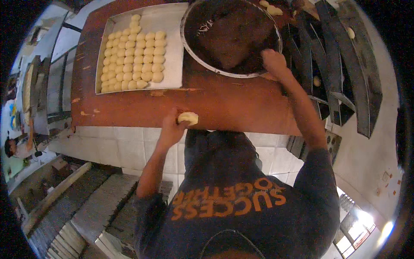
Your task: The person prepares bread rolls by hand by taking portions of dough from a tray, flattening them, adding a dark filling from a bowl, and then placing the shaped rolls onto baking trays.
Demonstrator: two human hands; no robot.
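My left hand (171, 128) is closed around a flattened piece of pale dough (188, 118) at the table's front edge. My right hand (274, 62) is at the right rim of a large round pan (210, 67), its fingers curled inward; whatever they may hold is hidden. Dark brown filling (233, 36) is heaped inside the pan, with a small whitish patch at its left. To the left of the pan lies a shallow metal tray (172, 77), which carries rows of small round dough balls (133, 54) packed close together.
The reddish-brown tabletop (233, 103) runs under tray and pan. A few pale dough pieces (272, 9) lie beyond the pan. Dark metal trays or racks (340, 82) stand at the right. Grey ridged slabs (99, 207) are at lower left. Another person (21, 149) is at far left.
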